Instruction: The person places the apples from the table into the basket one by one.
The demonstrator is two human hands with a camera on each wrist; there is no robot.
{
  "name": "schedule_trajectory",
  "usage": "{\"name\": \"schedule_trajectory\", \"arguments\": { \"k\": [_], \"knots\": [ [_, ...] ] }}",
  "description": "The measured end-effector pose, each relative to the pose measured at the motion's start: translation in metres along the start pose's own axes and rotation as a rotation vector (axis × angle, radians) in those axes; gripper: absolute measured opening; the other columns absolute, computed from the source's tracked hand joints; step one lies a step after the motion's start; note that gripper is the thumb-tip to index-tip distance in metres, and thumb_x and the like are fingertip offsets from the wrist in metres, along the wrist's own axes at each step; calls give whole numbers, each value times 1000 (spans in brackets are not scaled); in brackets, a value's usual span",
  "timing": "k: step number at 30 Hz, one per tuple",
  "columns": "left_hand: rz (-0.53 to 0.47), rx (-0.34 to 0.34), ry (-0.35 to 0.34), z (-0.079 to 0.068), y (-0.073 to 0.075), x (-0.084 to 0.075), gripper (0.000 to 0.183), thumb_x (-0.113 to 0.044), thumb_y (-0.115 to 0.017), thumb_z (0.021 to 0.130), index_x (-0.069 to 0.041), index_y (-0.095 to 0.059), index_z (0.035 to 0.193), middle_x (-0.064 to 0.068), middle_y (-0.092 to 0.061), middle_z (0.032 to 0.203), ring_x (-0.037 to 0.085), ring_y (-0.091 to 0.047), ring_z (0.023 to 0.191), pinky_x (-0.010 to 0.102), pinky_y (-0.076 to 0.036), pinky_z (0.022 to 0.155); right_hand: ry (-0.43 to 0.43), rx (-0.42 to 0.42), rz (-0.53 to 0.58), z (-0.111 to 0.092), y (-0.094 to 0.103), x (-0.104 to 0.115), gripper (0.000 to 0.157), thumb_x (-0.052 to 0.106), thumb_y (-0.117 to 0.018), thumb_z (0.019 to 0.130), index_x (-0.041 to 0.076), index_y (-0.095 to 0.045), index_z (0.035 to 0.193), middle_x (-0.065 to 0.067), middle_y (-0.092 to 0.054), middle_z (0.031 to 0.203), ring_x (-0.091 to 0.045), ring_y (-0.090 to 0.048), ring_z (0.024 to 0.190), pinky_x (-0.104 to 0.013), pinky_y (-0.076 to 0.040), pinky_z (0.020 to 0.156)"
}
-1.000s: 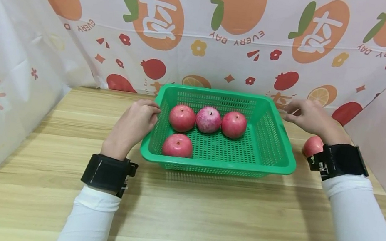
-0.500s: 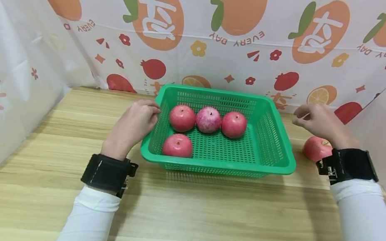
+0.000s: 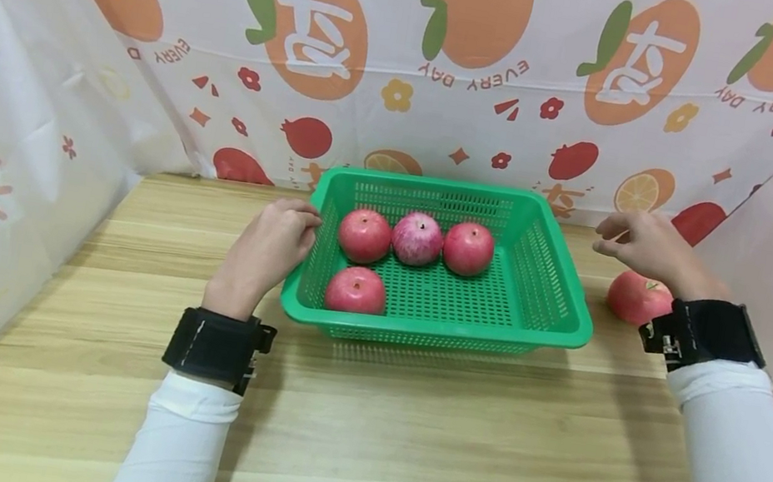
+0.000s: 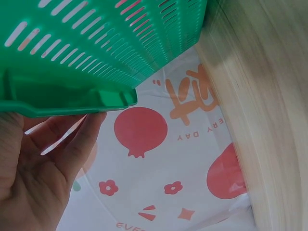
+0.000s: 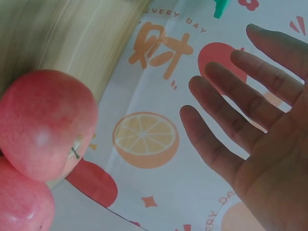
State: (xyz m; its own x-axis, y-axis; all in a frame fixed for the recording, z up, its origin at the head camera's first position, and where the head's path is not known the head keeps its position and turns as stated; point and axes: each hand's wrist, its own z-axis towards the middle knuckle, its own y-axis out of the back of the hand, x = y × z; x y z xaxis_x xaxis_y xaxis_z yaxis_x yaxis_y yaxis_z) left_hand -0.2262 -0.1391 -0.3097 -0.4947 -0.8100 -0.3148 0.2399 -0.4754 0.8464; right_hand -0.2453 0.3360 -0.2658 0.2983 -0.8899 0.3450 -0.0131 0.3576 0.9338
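A green plastic basket stands in the middle of the table, seen from outside in the left wrist view. My left hand holds its left rim; in the left wrist view the fingers lie under that rim. Several apples sit inside: three in a back row, among them a mottled pinkish apple, and a red apple at front left. Right of the basket, my right hand hovers with spread fingers and holds nothing. Near its wrist lies a red apple.
Beside that apple, the right wrist view shows a second apple, which my arm hides in the head view. A printed curtain closes off the back, and plain sheets hang at the sides. Wooden table extends before the basket.
My right hand has moved right and slightly nearer, away from the basket's rim, and more of the apple beside it shows. The left hand and basket have stayed put.
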Motion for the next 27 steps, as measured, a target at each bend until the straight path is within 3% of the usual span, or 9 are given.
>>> {"name": "schedule_trajectory", "arguments": {
  "k": [11,16,24,27],
  "knots": [
    [-5,-3,3,0,0,0,19,10,-62,92,18,-70,107,30,-66,116,44,-61,111,52,-53,96,0,-23,-23,-6,-1,-12,29,7,-67,95,-15,-65,113,-33,-66,108,-47,-60,99,-60,-53,83],
    [-7,-8,-5,0,-1,0,19,10,-62,92,18,-70,107,30,-66,115,44,-62,110,52,-53,95,-42,1,-16,-8,-1,-16,31,7,-67,95,-17,-64,115,-35,-64,112,-49,-60,101,-59,-55,81],
    [-10,-10,-4,0,0,0,19,10,-61,92,18,-70,107,30,-66,115,44,-62,111,52,-53,95,-84,20,-10,-13,-3,-26,31,7,-66,95,-15,-63,116,-36,-62,112,-45,-65,89,-36,-57,62],
    [-9,-6,-2,0,1,0,19,10,-61,92,18,-70,107,30,-66,115,44,-61,111,52,-53,95,-77,18,-18,-14,-4,-28,31,7,-67,93,-15,-63,114,-35,-62,111,-47,-65,91,-34,-56,60]
  ]
}}
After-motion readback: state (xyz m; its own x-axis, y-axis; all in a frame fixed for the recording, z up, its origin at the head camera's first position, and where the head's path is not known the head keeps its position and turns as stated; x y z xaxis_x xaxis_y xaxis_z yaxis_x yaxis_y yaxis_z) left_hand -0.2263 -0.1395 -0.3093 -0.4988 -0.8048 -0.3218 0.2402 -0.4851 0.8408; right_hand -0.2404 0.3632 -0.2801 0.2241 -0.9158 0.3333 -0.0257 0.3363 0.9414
